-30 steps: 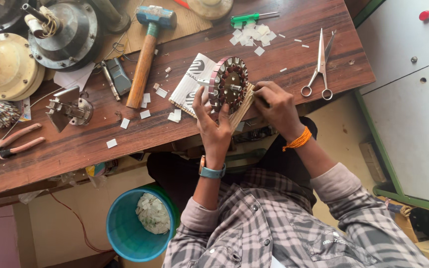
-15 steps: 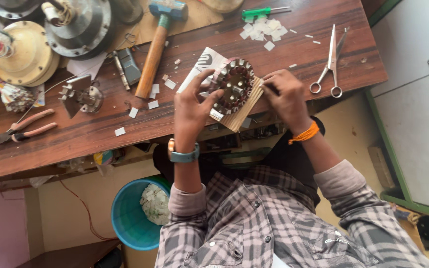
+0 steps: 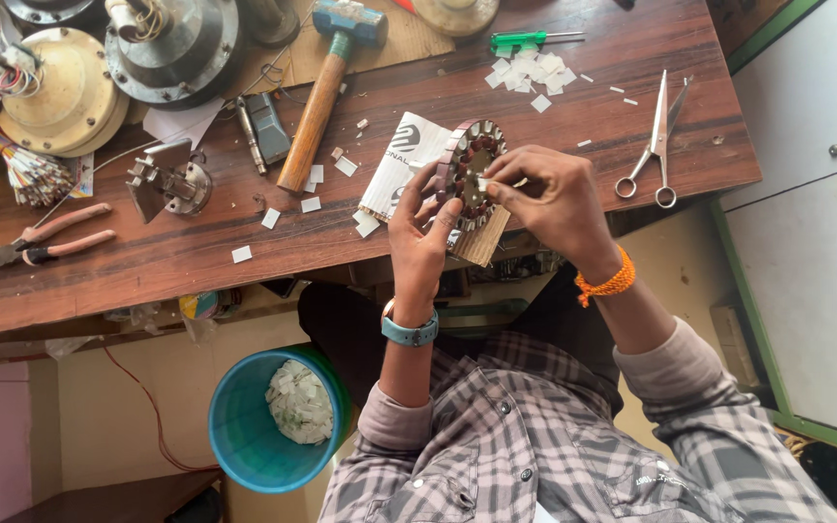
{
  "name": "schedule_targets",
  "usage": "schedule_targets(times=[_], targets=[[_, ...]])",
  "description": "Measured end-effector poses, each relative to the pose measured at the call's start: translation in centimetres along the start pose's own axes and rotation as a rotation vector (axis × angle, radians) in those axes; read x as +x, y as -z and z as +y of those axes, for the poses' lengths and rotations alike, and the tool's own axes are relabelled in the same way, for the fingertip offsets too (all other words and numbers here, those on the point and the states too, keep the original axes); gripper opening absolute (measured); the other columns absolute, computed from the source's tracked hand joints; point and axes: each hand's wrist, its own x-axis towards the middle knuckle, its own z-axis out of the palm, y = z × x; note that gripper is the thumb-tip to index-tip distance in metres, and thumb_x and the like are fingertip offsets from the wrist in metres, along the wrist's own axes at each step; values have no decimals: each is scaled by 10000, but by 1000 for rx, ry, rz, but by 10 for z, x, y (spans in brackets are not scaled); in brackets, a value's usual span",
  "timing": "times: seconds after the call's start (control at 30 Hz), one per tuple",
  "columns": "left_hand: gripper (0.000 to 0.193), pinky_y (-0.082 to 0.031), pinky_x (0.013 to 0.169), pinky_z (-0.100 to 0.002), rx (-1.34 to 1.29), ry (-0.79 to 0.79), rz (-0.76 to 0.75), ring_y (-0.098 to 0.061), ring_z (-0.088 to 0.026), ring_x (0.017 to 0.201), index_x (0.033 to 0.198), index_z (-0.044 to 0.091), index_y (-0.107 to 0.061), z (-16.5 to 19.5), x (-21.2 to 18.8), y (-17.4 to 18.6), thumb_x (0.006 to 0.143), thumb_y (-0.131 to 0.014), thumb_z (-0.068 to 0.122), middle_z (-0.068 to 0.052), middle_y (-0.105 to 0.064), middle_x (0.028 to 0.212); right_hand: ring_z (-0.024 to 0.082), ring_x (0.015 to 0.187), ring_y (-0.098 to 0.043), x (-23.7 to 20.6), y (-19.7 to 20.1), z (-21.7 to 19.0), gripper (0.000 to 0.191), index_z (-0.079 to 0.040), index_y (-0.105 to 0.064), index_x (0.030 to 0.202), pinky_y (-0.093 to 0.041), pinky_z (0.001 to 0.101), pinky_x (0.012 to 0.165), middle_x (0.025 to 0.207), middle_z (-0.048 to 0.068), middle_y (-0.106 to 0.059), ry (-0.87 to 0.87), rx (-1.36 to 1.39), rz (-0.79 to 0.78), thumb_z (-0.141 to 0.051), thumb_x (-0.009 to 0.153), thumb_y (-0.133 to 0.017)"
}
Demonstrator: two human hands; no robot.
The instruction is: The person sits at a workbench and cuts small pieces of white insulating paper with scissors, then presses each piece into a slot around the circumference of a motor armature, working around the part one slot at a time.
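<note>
1. The left hand (image 3: 420,232) held a round motor stator (image 3: 467,174) upright at the front edge of the wooden workbench (image 3: 631,145), fingers wrapped around its rim, a teal watch on the wrist.
2. The right hand (image 3: 549,199) was pinched narrowly on a small white paper slip (image 3: 488,183) at the stator's inner slots; whether the slip was already seated could not be told.
3. The stator rested against a small wooden block (image 3: 484,242), just over a folded printed paper (image 3: 401,160).
4. As a judgement, the slot lining looked partly done: some slots seemed to show white, and a heap of cut paper pieces (image 3: 532,73) lay unused near the back edge, so more appeared left.
5. Loose slips lay scattered beside a hammer (image 3: 326,82); scissors (image 3: 655,145) lay toward the right edge, pliers (image 3: 41,237) toward the left.
6. Below the bench, a blue bucket (image 3: 244,436) held paper offcuts.
</note>
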Motion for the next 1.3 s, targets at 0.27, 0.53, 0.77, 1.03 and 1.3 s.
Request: schedule_targets(times=[0.27, 0.53, 0.77, 1.03, 1.3], targets=[[545, -625, 944, -321, -71, 29, 10, -696, -195, 1133, 1480, 68, -562, 1, 0, -4, 957, -709, 21, -137, -691, 1303, 183, 901, -750, 36, -16, -10, 44, 20, -734, 905, -590, 314, 778, 984, 109, -770, 70, -86, -18, -8, 901, -768], [532, -629, 945, -327, -55, 7, 13, -712, -206, 1137, 1454, 108, -587, -3, 1, -5, 946, -731, 42, -123, -699, 1329, 167, 909, -732, 27, -29, -10, 72, 41, -710, 959, -601, 276, 784, 1074, 111, -731, 132, -109, 44, 66, 906, -752], [525, -656, 934, -348, 20, 8, 23, -725, -212, 1157, 1434, 169, -604, 0, -1, -7, 936, -736, 65, -108, -711, 1314, 193, 933, -720, 24, -38, -20, 81, 41, -672, 918, -610, 303, 774, 1093, 121, -691, 179, -248, 59, 85, 884, -730], [533, -658, 935, -348, 124, -32, 62, -731, -217, 1134, 1429, 194, -612, 2, -1, -10, 934, -723, 30, -117, -713, 1293, 229, 1017, -713, 31, -26, -22, 115, 41, -701, 967, -595, 323, 856, 1091, 124, -679, 248, -265, -59, 95, 881, -755], [557, -630, 939, -353, 115, -83, 0, -709, -225, 1152, 1470, 155, -574, 3, 4, -5, 946, -752, 94, -138, -698, 1314, 139, 998, -713, 23, -24, 10, 200, 8, -733, 1096, -640, 284, 866, 1155, 92, -667, 250, 13, 48, -22, 911, -801]])
